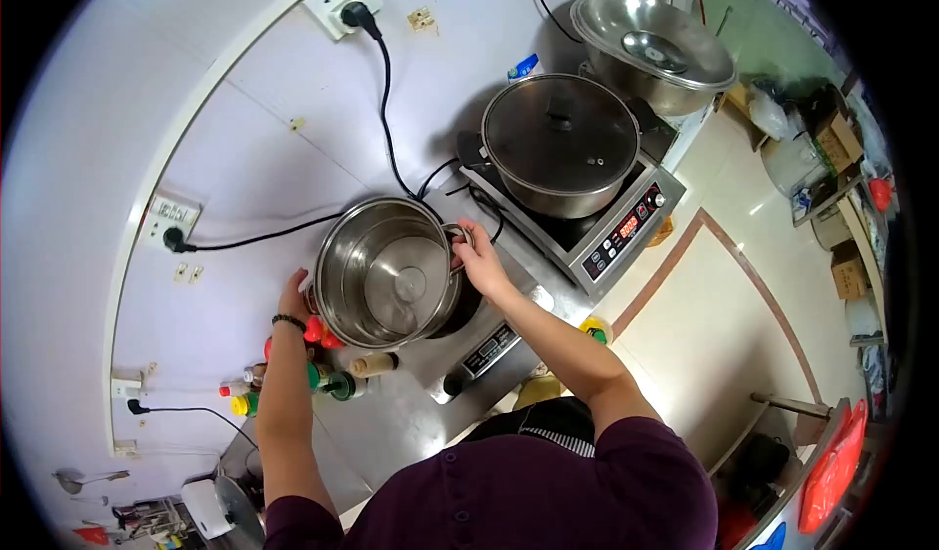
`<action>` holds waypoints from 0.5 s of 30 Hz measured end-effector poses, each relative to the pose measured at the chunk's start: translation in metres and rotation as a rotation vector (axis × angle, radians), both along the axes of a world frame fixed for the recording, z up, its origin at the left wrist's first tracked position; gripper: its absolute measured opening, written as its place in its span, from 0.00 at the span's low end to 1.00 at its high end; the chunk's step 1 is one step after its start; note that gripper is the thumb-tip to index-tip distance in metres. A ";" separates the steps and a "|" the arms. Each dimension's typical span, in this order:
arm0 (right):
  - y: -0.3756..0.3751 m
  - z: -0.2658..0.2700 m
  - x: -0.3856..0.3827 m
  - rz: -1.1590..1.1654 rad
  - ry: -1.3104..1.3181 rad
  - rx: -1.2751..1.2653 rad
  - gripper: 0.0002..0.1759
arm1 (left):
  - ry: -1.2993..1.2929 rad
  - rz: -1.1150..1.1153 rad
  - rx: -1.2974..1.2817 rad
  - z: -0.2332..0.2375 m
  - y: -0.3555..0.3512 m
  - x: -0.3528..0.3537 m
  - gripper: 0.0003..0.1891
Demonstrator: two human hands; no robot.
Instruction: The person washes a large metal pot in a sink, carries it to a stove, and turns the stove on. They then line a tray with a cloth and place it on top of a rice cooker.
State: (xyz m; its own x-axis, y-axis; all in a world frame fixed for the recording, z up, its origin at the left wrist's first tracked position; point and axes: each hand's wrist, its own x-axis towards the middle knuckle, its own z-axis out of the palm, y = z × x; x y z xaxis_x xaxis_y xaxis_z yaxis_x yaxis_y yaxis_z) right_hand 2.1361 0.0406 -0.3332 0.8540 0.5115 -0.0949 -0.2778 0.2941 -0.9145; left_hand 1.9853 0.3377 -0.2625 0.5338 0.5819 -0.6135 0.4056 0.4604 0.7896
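A steel pot (396,291) without a lid is between my two hands, over the nearer induction cooker (474,354). My right hand (476,255) is closed round the handle on the pot's right side. At the pot's left side, my left hand (296,298) holds the other handle, with its fingers partly hidden behind the pot. The inside of the pot shows bare shiny metal. A second pot with a glass lid (559,134) stands on another induction cooker (621,237), whose display is lit red.
Bottles (342,386) with colored caps stand beside the pot at the left. Black cords run from wall sockets (342,2) behind the cookers. Steel bowls (650,46) are stacked at the back right. Shelves with boxes (838,141) line the far right.
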 end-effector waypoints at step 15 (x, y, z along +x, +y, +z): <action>-0.005 -0.100 0.096 0.404 -1.520 -1.030 0.14 | 0.121 -0.073 0.236 -0.058 0.034 -0.010 0.15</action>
State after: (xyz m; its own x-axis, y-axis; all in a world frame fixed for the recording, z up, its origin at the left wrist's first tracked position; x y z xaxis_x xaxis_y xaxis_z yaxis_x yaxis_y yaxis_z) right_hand 2.2325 0.0360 -0.4332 0.3530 0.9207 0.1667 0.9302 -0.3261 -0.1687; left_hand 1.9749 0.3717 -0.3210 0.5107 0.6791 -0.5273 0.5290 0.2352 0.8153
